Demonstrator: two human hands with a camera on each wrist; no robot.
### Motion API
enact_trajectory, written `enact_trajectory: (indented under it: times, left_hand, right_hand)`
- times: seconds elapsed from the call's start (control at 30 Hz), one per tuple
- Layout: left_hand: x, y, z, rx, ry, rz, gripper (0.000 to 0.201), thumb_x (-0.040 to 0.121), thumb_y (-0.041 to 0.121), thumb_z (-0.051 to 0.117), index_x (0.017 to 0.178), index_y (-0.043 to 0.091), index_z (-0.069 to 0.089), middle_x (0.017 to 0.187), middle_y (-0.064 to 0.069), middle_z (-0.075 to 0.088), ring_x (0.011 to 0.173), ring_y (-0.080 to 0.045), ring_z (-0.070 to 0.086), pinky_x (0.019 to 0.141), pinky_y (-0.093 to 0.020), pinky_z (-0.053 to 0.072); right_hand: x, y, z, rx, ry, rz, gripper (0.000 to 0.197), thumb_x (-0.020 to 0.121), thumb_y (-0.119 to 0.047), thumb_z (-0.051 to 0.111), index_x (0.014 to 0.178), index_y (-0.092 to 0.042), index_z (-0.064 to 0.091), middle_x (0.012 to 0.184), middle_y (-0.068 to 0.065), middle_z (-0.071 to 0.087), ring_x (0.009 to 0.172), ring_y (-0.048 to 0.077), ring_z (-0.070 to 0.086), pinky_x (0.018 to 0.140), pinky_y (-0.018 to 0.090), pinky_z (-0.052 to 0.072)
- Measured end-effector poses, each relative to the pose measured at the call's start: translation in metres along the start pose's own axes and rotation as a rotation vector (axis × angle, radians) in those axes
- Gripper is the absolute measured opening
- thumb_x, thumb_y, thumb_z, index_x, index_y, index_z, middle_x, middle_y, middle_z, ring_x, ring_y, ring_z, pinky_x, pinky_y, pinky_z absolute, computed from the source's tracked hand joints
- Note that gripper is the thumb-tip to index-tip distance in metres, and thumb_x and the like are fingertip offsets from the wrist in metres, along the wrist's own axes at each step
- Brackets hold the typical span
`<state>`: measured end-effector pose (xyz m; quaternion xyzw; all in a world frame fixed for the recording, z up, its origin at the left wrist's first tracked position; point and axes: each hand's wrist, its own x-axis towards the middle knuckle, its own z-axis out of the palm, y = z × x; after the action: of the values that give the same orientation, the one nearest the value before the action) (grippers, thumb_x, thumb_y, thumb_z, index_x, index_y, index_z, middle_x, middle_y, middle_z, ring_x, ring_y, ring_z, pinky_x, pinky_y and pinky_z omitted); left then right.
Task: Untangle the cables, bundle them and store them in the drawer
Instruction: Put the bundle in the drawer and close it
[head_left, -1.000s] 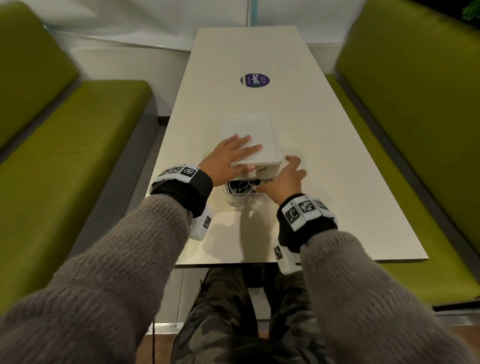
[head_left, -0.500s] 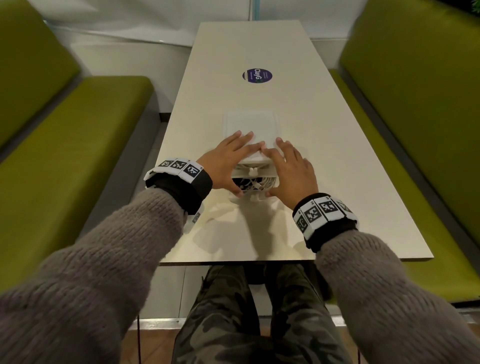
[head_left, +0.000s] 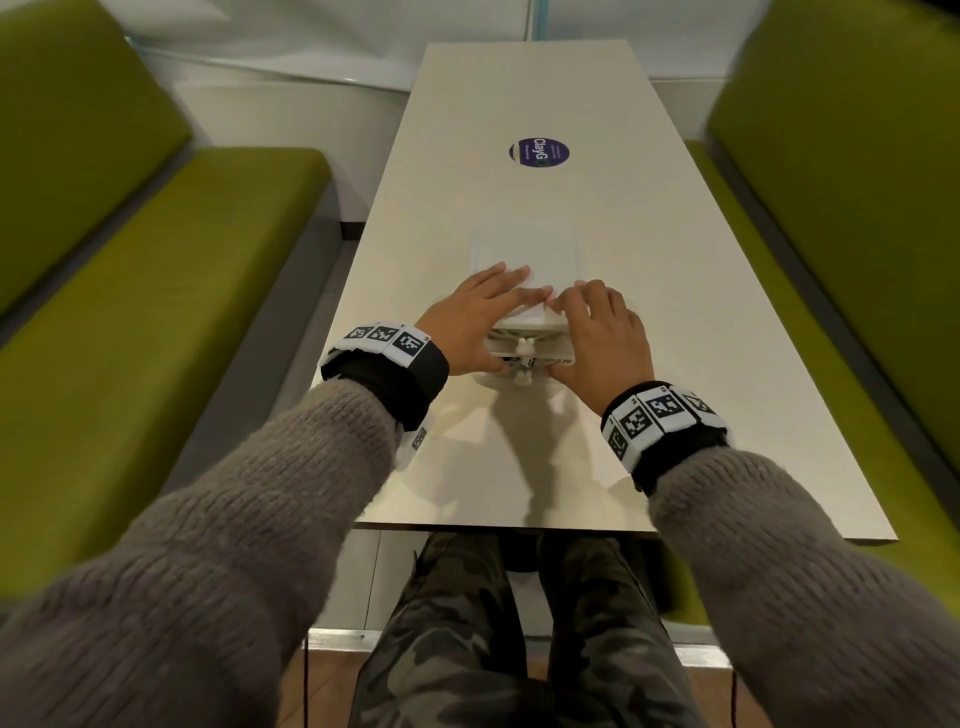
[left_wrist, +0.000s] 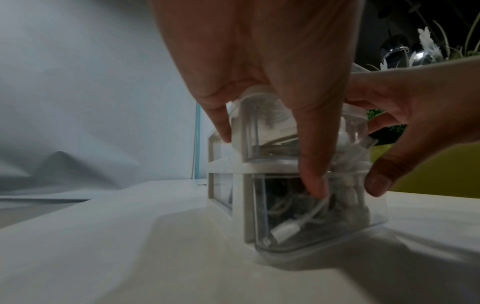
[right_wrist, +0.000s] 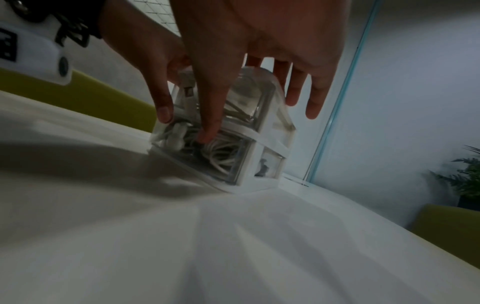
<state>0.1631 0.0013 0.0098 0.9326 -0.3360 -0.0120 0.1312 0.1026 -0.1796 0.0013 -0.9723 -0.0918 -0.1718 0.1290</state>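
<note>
While both hands meet at the organizer:
Drawers: two, stacked; lower drawer (left_wrist: 309, 214) holds white cables (right_wrist: 221, 152)
Left hand (head_left: 467, 322): fingers flat on top, 9 o'clock side
Right hand (head_left: 597, 338): fingers flat on top, 3 o'clock side
Tabletop (head_left: 675, 312): one organizer (head_left: 524, 254), one round sticker (head_left: 538, 152) at 12 o'clock

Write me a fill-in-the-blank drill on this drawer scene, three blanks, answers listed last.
1. The small drawer unit stands on the ____ table.
2. The cables seen through the clear lower drawer are ____ in colour.
3. Both the left hand and the right hand rest on the unit, their thumbs on the ____ drawer's front.

Missing words: white; white; lower
</note>
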Motion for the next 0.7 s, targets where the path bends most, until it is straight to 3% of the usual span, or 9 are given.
enact_trajectory:
  times: [0.1,0.27,0.33,0.4,0.43,0.5,0.57,0.63,0.7]
  left_hand:
    - [0.000,0.003,0.003,-0.029,0.062,-0.009,0.088,0.071,0.034,0.073,0.144,0.036,0.023,0.156,0.003,0.016,0.145,-0.022,0.007,0.117,-0.038,0.019]
    - [-0.002,0.002,0.006,-0.057,0.092,-0.021,0.086,0.071,0.032,0.072,0.143,0.039,0.026,0.156,0.005,0.018,0.145,-0.021,0.010,0.114,-0.039,0.025]
    - [-0.001,0.002,0.005,-0.052,0.074,-0.029,0.088,0.071,0.033,0.074,0.143,0.040,0.024,0.156,0.007,0.016,0.145,-0.020,0.008,0.114,-0.036,0.024]
    - [0.000,0.002,0.005,-0.062,0.068,-0.037,0.088,0.071,0.033,0.074,0.143,0.041,0.024,0.156,0.007,0.016,0.145,-0.019,0.007,0.115,-0.035,0.022]
    - [0.000,0.002,0.005,-0.066,0.069,-0.038,0.088,0.071,0.033,0.074,0.143,0.041,0.024,0.156,0.007,0.016,0.145,-0.019,0.007,0.115,-0.036,0.022]
    - [0.000,0.002,0.006,-0.064,0.071,-0.033,0.088,0.071,0.035,0.075,0.142,0.041,0.024,0.156,0.007,0.016,0.145,-0.020,0.008,0.115,-0.038,0.022]
    - [0.000,0.001,0.005,-0.068,0.065,-0.031,0.089,0.071,0.039,0.076,0.142,0.042,0.023,0.156,0.007,0.016,0.145,-0.019,0.007,0.115,-0.037,0.021]
    - [-0.001,0.001,0.004,-0.071,0.061,-0.035,0.089,0.070,0.042,0.075,0.142,0.042,0.023,0.156,0.007,0.016,0.145,-0.019,0.006,0.115,-0.036,0.019]
    - [-0.001,0.003,0.003,-0.081,0.061,-0.034,0.089,0.070,0.043,0.075,0.143,0.040,0.025,0.156,0.006,0.016,0.145,-0.020,0.007,0.116,-0.036,0.018]
  right_hand:
    - [-0.004,-0.001,0.001,0.060,-0.048,0.032,0.081,0.059,-0.050,0.081,0.123,-0.009,0.052,0.135,0.017,0.047,0.125,0.035,0.045,0.096,0.053,0.043]
    - [-0.012,-0.004,0.010,0.255,-0.041,0.129,0.069,0.074,-0.027,0.078,0.133,-0.015,0.045,0.148,0.014,0.025,0.117,0.036,0.048,0.081,0.042,0.050]
    - [-0.023,-0.006,0.011,0.327,0.082,0.212,0.062,0.073,-0.015,0.074,0.128,-0.015,0.046,0.142,0.017,0.026,0.111,0.035,0.048,0.082,0.040,0.051]
    - [-0.034,-0.016,0.008,0.288,0.249,0.215,0.041,0.073,-0.006,0.069,0.112,-0.008,0.056,0.125,0.019,0.043,0.103,0.035,0.050,0.077,0.035,0.047]
    - [-0.038,-0.023,0.007,0.204,0.239,0.201,0.028,0.076,-0.007,0.067,0.103,-0.007,0.060,0.115,0.018,0.050,0.098,0.035,0.051,0.073,0.035,0.044]
    - [-0.043,-0.036,0.001,0.071,-0.025,0.212,0.013,0.085,-0.015,0.060,0.097,-0.012,0.065,0.106,0.011,0.058,0.101,0.034,0.052,0.076,0.038,0.040]
    - [-0.040,-0.046,-0.006,0.131,-0.328,0.379,0.011,0.090,-0.023,0.053,0.087,-0.019,0.063,0.102,0.005,0.063,0.101,0.028,0.055,0.079,0.036,0.042]
    - [-0.030,-0.050,-0.007,0.312,-0.463,0.564,0.019,0.090,-0.029,0.052,0.073,-0.022,0.054,0.088,0.005,0.063,0.087,0.028,0.060,0.071,0.031,0.044]
    - [-0.016,-0.052,0.000,0.503,-0.514,0.720,0.018,0.090,-0.032,0.051,0.083,-0.018,0.058,0.086,0.007,0.062,0.084,0.029,0.063,0.072,0.032,0.049]
